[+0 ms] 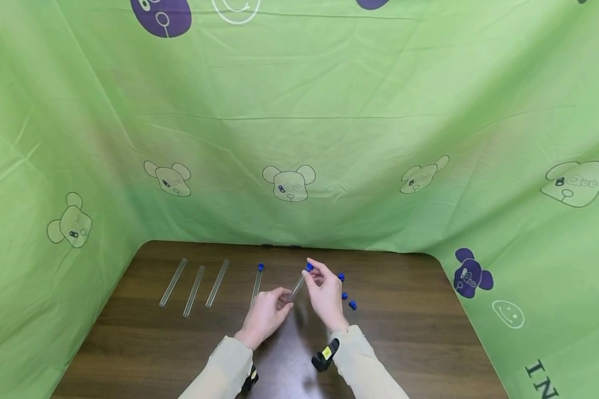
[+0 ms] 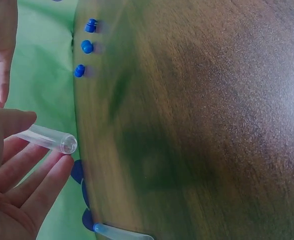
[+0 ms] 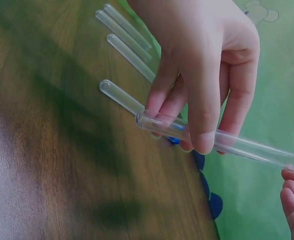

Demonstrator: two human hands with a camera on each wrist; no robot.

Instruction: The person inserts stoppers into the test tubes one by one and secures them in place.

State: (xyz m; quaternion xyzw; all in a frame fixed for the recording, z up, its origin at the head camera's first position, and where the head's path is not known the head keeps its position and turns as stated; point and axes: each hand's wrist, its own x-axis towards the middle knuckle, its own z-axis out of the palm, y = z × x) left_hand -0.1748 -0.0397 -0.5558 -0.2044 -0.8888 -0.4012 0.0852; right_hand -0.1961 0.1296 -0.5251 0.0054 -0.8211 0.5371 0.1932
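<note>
In the head view the blue cap [image 1: 309, 267] at the tube's [image 1: 297, 287] 1 o'clock end is too small to show whether it is seated, and the fingers [image 1: 282, 299] hide the tube's lower end. The right wrist view cuts that cap off at the 3 o'clock edge. In the left wrist view the capped tube [image 2: 122, 233] on the tabletop [image 2: 212, 120] runs off at 6 o'clock.

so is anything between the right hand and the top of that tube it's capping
Nothing visible. The right hand pinches the blue cap right at the tube end; the left hand grips its lower part.
</note>
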